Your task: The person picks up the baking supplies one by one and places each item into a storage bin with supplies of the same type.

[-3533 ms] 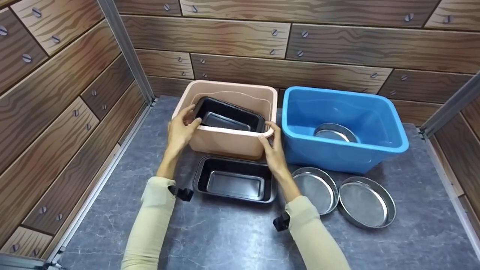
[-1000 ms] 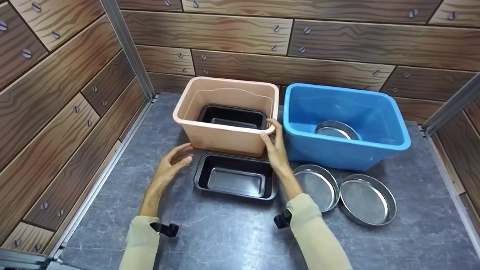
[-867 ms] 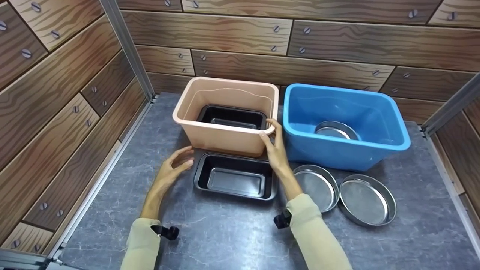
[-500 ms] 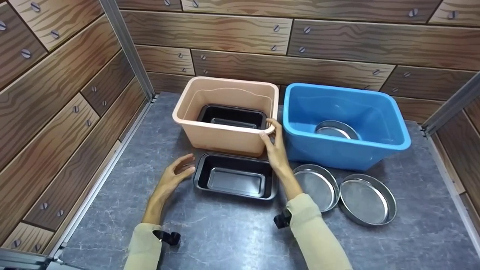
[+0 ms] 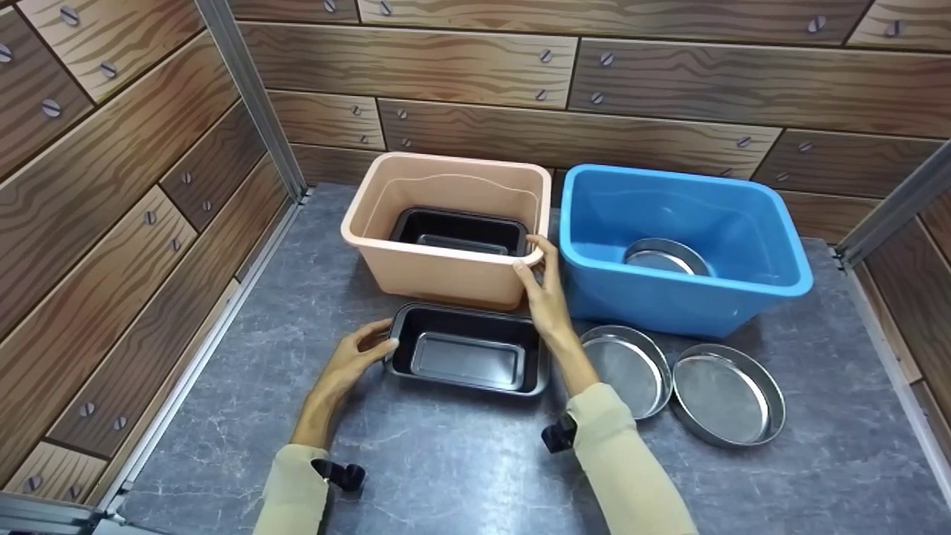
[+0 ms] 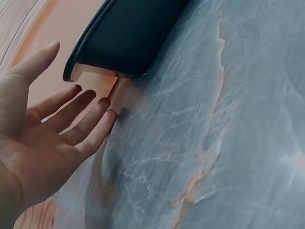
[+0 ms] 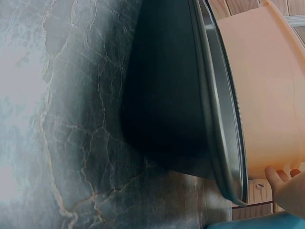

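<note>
A dark rectangular loaf pan (image 5: 468,360) lies on the grey marbled surface in front of the peach plastic bin (image 5: 438,273). At its left end is my left hand (image 5: 355,360), thumb over the rim in the head view. Seen from the left wrist, that hand (image 6: 52,129) has its fingers extended beside the pan's end (image 6: 128,38). My right hand (image 5: 548,305) grips the bin's front right corner, thumb outside and fingertips over the rim. Inside the bin sits a second dark loaf pan (image 5: 461,223), its near side hidden by the bin's front wall.
To the right stands a blue plastic bin (image 5: 669,301) holding a round metal cake pan (image 5: 669,260). Two more round cake pans, one nearer (image 5: 624,371) and one farther right (image 5: 728,397), lie before it. Wood-patterned walls (image 5: 475,70) enclose the back and sides.
The tilted loaf pan both hands held at the bin's mouth now lies inside it. My left hand has left the bin and come to the front pan's left end. The right hand stays on the bin.
</note>
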### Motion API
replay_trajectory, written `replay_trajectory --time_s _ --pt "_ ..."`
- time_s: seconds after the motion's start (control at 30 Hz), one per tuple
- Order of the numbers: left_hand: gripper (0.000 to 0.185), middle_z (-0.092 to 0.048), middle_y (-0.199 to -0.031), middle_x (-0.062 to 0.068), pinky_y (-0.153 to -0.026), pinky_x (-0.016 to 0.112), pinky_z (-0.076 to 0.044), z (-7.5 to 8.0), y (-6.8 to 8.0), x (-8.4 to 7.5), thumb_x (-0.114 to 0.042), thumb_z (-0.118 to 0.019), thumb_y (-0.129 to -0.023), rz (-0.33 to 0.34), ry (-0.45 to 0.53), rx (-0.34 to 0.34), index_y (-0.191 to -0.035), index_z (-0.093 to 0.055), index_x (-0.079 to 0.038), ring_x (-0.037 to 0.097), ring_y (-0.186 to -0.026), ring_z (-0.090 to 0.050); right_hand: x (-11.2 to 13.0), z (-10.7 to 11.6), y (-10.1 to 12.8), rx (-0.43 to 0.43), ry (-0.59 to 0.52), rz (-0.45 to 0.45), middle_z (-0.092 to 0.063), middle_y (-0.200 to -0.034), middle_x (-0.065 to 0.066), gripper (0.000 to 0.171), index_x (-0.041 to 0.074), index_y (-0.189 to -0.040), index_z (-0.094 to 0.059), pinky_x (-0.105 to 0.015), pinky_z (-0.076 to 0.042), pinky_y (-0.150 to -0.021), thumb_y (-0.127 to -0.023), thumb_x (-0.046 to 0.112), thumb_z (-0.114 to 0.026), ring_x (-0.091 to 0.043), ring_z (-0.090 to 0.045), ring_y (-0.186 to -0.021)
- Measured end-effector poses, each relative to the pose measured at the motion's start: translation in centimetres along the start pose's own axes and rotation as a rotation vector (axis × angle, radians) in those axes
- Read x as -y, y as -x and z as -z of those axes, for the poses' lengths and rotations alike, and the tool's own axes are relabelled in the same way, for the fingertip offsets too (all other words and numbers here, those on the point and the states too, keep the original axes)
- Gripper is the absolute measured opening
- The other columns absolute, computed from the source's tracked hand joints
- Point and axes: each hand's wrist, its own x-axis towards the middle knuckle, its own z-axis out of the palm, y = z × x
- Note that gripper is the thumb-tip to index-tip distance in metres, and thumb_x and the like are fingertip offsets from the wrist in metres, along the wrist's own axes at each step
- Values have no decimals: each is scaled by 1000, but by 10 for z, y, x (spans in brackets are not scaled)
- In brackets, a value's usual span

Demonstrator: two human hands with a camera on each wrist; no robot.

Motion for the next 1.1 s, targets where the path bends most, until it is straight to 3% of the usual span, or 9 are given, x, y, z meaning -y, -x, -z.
replay_trajectory --time_s 0.2,0.47,0.63,0.8,0.97,1.1 --pt "54 -58 -134 16 -99 31 -45 -2 -1 1 -20 -74 -88 12 -28 -25 -135 -56 -4 27 -124 -53 1 0 0 0 10 -10 -36 -147 -15 49 5 -143 -38 -33 -34 -105 -98 14 -57 -23 -44 -120" --pt "52 -62 -125 16 -91 24 -47 -6 -1 2 -14 -76 -84 31 12 -17 -131 -57 -2 24 -116 -56 1 0 0 -1 6 -7 -36 -147 -15 49 5 -143 -38 -35 -34 -105 -98 14 -56 -33 -43 -124" --pt "56 -55 -133 22 -92 26 -48 -6 2 1 -4 -72 -85 41 167 29 -136 -50 1 30 -122 -52 0 0 1 4 10 -6 -36 -147 -16 49 5 -143 -38 -35 -34 -105 -98 14 -57 -25 -43 -123" --pt "57 -50 -138 20 -95 28 -47 -3 1 0 0 -70 -84 -31 296 53 -136 -48 3 30 -126 -48 -1 0 0 8 -2 10 -35 -147 -17 49 2 -143 -37 -33 -35 -103 -99 13 -56 -26 -44 -121" --pt "60 -47 -138 16 -97 29 -47 1 1 0 0 -70 -82 -90 369 42 -137 -44 1 27 -123 -49 -1 0 0 5 -3 -2 -36 -147 -15 49 3 -143 -37 -30 -35 -102 -99 13 -55 -21 -44 -120" --pt "61 -41 -140 15 -92 36 -50 3 4 -4 4 -64 -84 -73 489 22 -139 -39 -2 32 -124 -44 -1 1 0 3 -4 0 -36 -147 -15 48 3 -143 -37 -31 -36 -102 -99 12 -55 -27 -45 -122"
